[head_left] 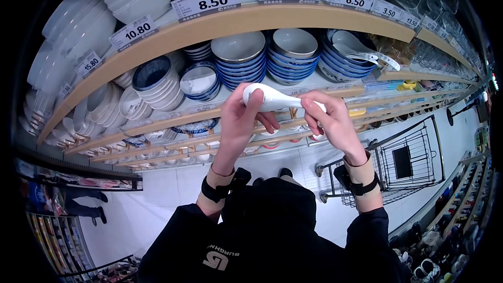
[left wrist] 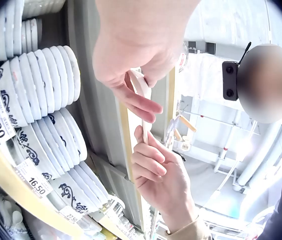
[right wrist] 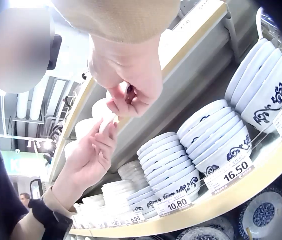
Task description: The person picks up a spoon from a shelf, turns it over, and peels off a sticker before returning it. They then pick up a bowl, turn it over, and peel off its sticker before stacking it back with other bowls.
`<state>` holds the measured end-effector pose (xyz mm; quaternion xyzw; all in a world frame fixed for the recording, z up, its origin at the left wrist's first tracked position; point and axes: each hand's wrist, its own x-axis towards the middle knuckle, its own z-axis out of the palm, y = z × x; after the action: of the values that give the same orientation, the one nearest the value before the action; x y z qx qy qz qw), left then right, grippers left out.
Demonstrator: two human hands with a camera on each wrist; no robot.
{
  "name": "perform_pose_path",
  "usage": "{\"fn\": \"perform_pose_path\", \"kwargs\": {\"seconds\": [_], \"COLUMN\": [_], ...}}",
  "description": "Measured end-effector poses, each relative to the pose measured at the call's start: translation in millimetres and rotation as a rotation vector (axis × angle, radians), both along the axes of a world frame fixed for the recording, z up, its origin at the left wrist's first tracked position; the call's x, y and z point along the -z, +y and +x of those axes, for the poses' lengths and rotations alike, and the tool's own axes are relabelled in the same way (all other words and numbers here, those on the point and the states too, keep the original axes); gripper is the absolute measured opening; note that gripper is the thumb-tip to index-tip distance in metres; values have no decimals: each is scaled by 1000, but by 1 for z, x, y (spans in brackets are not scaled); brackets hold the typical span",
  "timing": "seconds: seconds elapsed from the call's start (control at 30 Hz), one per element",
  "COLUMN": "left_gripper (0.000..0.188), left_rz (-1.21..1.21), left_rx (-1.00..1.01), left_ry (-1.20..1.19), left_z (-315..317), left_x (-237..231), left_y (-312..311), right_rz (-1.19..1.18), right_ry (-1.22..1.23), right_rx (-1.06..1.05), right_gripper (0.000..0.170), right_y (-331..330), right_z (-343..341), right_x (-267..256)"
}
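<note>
In the head view, a white ceramic soup spoon (head_left: 276, 100) is held level in front of the bowl shelf. My left hand (head_left: 237, 112) grips its bowl end, thumb over the bowl. My right hand (head_left: 329, 116) pinches the handle near its tip between thumb and fingers. From the left wrist, the spoon (left wrist: 140, 84) shows edge-on below my left hand (left wrist: 140, 50), with my right hand (left wrist: 160, 172) curled at the other end. In the right wrist view, my right hand (right wrist: 126, 75) partly hides the spoon, and my left hand (right wrist: 88, 159) reaches up to it.
Blue-rimmed bowls (head_left: 238, 60) stand stacked on the shelf ahead, with more white spoons (head_left: 361, 52) lying in a bowl at right. A wooden shelf edge (head_left: 251, 14) with price tags runs above. A wire shopping cart (head_left: 401, 162) stands on the right.
</note>
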<state>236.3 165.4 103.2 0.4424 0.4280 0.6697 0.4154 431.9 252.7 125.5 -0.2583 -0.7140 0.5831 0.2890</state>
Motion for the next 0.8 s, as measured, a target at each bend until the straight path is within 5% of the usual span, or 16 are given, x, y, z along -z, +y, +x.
{"fn": "perform_pose_path", "kwargs": {"seconds": [0.4,0.5,0.6,0.8], "left_gripper": [17,23,21,12], "left_rz": [35,31,-36,-105], "left_rx": [390,459,598,397], "left_ry": [7,297,275,415], "left_z": [-9,-10,1,44], "left_x": [38,54,58,71], "left_y": [2,4,11,44], "right_rz": [-253,-357,-355,-261], "right_ry": [79,-18,-98,-92], "right_rx": [-9,-136,-301,-111], "right_gripper": [25,26,25,21], "right_y": [-6,1,7,19], "right_z": [30,44,62,83], "right_x": [28,54,76,92]}}
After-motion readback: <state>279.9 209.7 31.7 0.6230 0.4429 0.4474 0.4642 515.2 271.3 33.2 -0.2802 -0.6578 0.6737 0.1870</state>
